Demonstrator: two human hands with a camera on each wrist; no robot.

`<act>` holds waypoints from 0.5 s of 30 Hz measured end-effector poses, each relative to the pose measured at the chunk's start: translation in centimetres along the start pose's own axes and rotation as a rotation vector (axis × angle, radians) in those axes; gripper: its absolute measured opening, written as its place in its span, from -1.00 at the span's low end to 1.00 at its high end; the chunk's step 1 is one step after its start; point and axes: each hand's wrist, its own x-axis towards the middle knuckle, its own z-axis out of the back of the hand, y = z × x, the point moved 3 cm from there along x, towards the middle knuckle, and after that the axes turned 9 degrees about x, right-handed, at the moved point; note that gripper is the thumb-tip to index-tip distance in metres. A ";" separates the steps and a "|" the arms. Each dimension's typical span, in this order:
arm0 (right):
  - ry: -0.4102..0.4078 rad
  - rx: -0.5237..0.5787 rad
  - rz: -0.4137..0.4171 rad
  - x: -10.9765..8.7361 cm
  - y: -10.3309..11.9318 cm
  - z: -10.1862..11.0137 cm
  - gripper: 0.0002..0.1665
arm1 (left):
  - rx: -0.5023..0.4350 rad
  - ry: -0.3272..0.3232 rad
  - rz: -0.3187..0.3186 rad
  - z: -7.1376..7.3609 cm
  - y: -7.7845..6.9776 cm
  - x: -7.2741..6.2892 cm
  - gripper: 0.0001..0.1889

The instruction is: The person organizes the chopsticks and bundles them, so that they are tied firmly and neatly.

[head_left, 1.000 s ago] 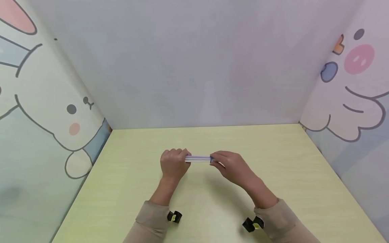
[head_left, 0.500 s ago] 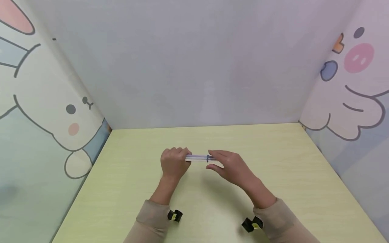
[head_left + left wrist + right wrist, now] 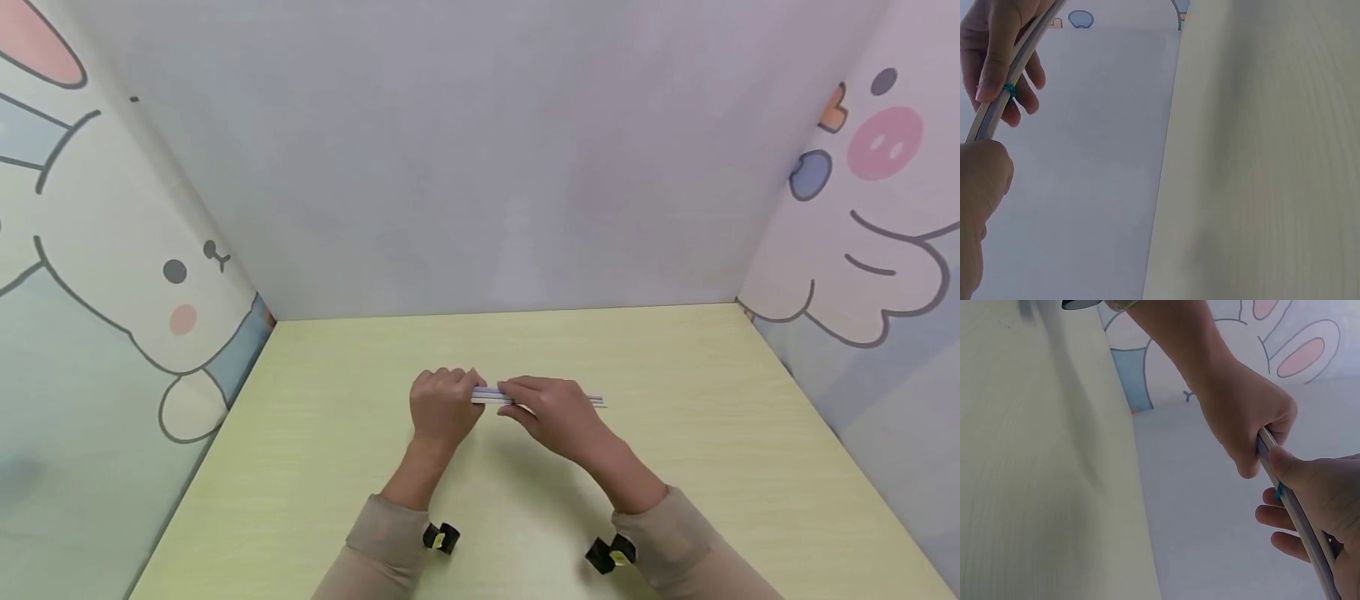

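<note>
A bundle of slim, straight sticks (image 3: 491,397), white and pale purple, is held level above the table in the head view. My left hand (image 3: 446,408) grips its left end in a fist. My right hand (image 3: 558,418) pinches the bundle close beside the left, thumb on one side and fingers on the other. Stick ends jut out past the right hand. A teal band (image 3: 1009,91) circles the bundle at the right fingertips; the right wrist view also shows the band (image 3: 1280,490) there. The exact kind of stick cannot be made out.
Below the hands lies a pale yellow-green table (image 3: 337,533). A plain grey wall (image 3: 480,167) stands behind it, with cartoon-printed side walls (image 3: 150,292) left and right. Small black devices (image 3: 441,538) sit at both sleeve cuffs.
My right hand loosened, then moved left along the bundle over the band, baring the stick ends on the right. The left hand shifted slightly right with the bundle.
</note>
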 end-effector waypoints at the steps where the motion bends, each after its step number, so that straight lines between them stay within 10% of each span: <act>1: 0.004 0.003 -0.014 -0.1 0.0 0.0 -0.52 | 0.000 0.003 -0.001 -0.1 0.0 -0.1 -0.83; 15: -0.043 -0.019 -0.018 -0.1 -0.2 -0.2 -0.59 | 0.007 0.000 0.038 0.0 0.4 0.1 -0.83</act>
